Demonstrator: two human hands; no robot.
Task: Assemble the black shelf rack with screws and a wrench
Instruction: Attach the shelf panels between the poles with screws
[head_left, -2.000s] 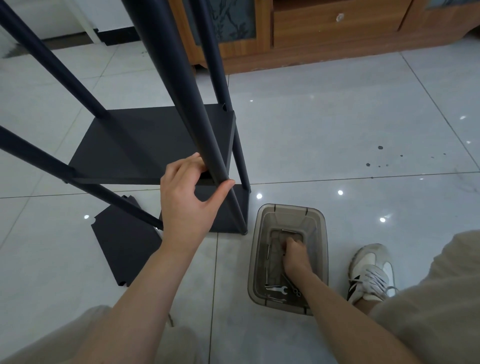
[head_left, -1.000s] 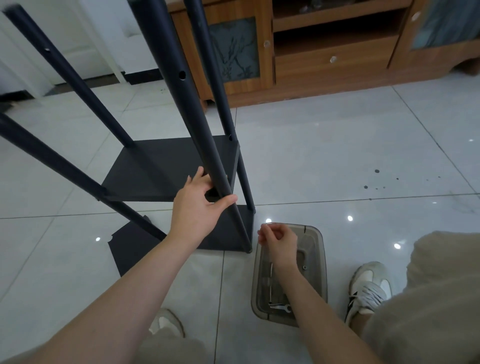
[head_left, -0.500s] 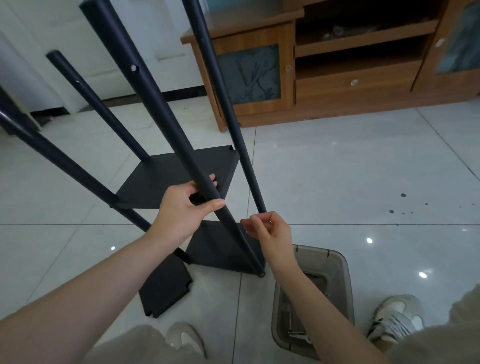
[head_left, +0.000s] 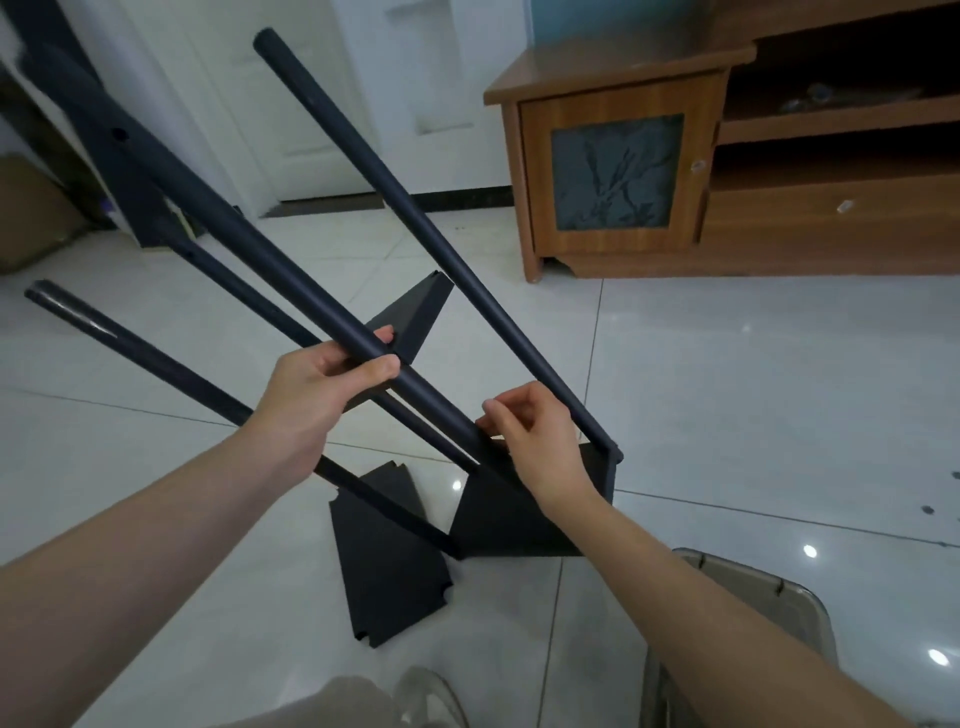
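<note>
No readable text, label, brand or number shows anywhere.

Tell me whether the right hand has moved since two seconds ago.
Yes. The right hand left the inside of the plastic bin and rose forward-left to the rack pole, just above the bottom shelf.

Left hand (head_left: 317, 395) grips a pole (head_left: 249, 236) of the tilted black rack (head_left: 519, 509), right hand (head_left: 535, 441) pinching at that pole lower down, spare panel (head_left: 389, 561) on the floor.
</note>
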